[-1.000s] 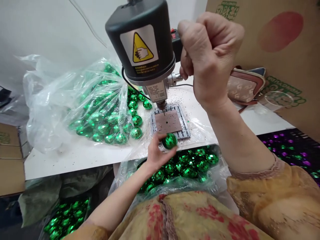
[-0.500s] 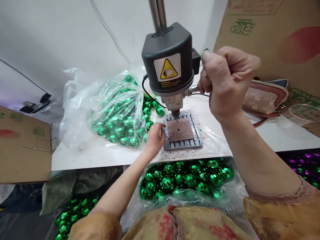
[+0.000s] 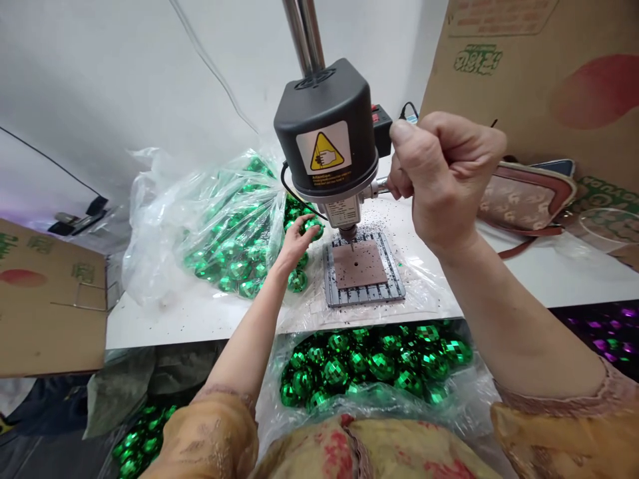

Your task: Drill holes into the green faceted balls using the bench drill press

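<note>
My right hand [image 3: 444, 176] is raised in a fist around the feed handle of a small black drill press [image 3: 324, 126]; the grip itself is hidden inside my fingers. Left of the drill, my left hand [image 3: 294, 247] reaches out with thumb and fingers apart at a shiny green faceted ball [image 3: 314, 226], which shows between them. Whether the fingers press on it is hard to see. Under the drill bit, a brown square board [image 3: 367, 274] with a dark hole lies on the slotted metal base [image 3: 394, 291], dusted with dark chips.
A clear plastic bag [image 3: 164, 233] of green balls spreads over the white table [image 3: 164, 319]. More green balls [image 3: 379, 366] lie in plastic below the front edge. A pink patterned bag [image 3: 524, 199] and a cardboard box [image 3: 504, 100] stand at right, another box [image 3: 50, 293] at left.
My left hand has moved from beside the base, up and left to the loose green balls, and its fingers have spread. My right fist stays at the handle. The view has shifted slightly.
</note>
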`<state>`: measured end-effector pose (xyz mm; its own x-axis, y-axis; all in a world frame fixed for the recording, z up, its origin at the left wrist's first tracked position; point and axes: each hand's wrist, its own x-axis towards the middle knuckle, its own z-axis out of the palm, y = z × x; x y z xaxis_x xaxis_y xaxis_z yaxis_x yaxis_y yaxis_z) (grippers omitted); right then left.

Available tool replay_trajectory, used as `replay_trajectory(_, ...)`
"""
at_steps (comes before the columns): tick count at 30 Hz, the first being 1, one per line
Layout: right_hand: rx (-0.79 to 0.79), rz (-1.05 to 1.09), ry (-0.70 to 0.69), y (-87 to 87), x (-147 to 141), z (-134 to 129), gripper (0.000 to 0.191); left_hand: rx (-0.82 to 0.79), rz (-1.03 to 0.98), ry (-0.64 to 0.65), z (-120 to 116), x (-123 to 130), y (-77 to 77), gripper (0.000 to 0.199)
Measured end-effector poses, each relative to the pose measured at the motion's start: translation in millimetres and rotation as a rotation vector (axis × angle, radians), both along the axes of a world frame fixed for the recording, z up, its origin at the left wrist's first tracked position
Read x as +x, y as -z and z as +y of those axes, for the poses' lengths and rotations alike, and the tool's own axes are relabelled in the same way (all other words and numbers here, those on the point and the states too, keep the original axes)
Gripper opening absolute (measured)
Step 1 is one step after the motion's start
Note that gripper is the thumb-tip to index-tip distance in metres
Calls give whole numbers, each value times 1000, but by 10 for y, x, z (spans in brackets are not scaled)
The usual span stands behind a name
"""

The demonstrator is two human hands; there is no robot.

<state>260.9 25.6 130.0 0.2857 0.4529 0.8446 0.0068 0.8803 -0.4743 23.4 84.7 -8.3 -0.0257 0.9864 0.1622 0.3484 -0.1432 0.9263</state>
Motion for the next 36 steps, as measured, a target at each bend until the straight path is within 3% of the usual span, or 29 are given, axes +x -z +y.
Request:
replay_trajectory(4,3,30,1,-8,-12,-3,61,-244,-352,167,-485,14,-88,49)
replay_trajectory(8,-9,43,-14,-14,-16,2,61,-259,-465,235,-747,164,-23,55)
replay_trajectory(19,-59,31,-2,-16,-21,-30,62,-44,-252,279,-637,386,351,65)
replay_trajectory(23,-40,52,-24,-22,-26,-35,62,-43,-165,301,-627,390,375,69)
replay_trajectory(29,-64,14,48,-31,-17,-43,58,0,-16,248,-652,452,373,67)
replay_trajectory(36,-53,-15,69,-33,-19,-50,58,129,187,187,-768,612,366,54)
